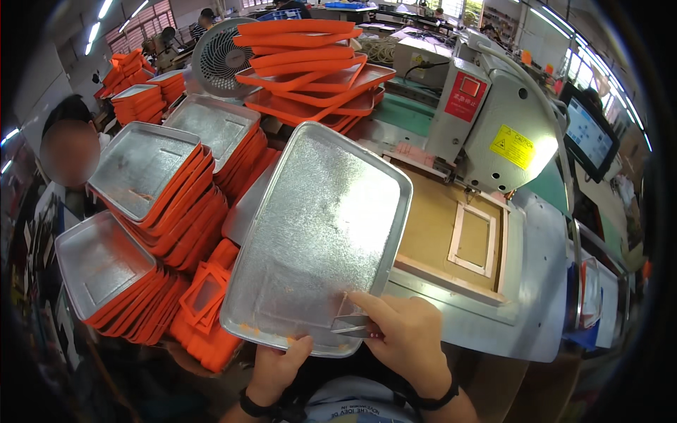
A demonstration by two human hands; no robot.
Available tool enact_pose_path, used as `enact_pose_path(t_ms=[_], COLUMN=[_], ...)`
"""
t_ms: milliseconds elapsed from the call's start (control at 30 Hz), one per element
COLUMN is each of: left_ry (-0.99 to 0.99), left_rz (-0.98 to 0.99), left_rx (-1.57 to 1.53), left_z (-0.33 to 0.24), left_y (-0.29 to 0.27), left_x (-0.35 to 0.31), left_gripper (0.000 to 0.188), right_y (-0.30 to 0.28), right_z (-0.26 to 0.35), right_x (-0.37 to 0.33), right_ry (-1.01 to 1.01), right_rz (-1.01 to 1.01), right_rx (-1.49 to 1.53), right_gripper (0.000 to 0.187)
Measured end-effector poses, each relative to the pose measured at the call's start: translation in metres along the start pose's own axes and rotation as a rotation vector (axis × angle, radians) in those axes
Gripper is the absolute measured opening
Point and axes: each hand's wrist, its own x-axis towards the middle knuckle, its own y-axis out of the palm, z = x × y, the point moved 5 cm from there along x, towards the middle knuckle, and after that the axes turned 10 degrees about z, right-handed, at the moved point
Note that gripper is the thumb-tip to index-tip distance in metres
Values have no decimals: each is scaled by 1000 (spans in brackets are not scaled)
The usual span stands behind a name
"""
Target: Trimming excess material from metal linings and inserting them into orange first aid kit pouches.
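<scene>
A shallow silver tray-shaped panel with rounded corners and a raised rim stands tilted in front of me. My left hand grips its lower edge, thumb on the shiny face and the fingers hidden behind. In my right hand is a pair of small thread snips, metal blades pointing left over the panel's lower right part. The right index finger stretches to the silver surface, where a thin thread-like line shows. Orange specks dot the panel's lower rim.
Stacks of orange-backed silver panels rise on the left, beside small orange frames. More orange panels are piled behind, near a fan. To the right stands a sewing machine with a framed template and a screen. A person is at far left.
</scene>
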Motion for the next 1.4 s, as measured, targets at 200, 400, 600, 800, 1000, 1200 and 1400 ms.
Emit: enact_pose_path(t_ms=[200, 400, 600, 800, 1000, 1200, 1400], left_ry=[12, -51, 97, 88, 119, 24, 128], left_rz=[22, 55, 21, 26, 39, 9, 1], left_rx=[99, 247, 270, 280, 306, 222, 232], left_z=[-1, -8, -13, -15, -18, -18, -23], left_y=[0, 0, 3, 6, 6, 5, 12], left_x=[-3, -5, -1, -4, -2, 2, -3], left_gripper=[16, 13, 11, 11, 11, 14, 14], right_y=[10, 18, 17, 16, 16, 16, 15], right_z=[0, -5, -5, -4, -5, -6, -4], right_x=[-1, -7, -9, -10, -11, -11, -10], right_ry=[-62, -109, -132, -94, -55, -100, -55], right_rz=[-19, -59, -69, -43, -50, -22, 12], right_rx=[-133, -106, -55, -16, 30, 20, 34], right_gripper=[51, 48, 53, 59, 63, 65, 66])
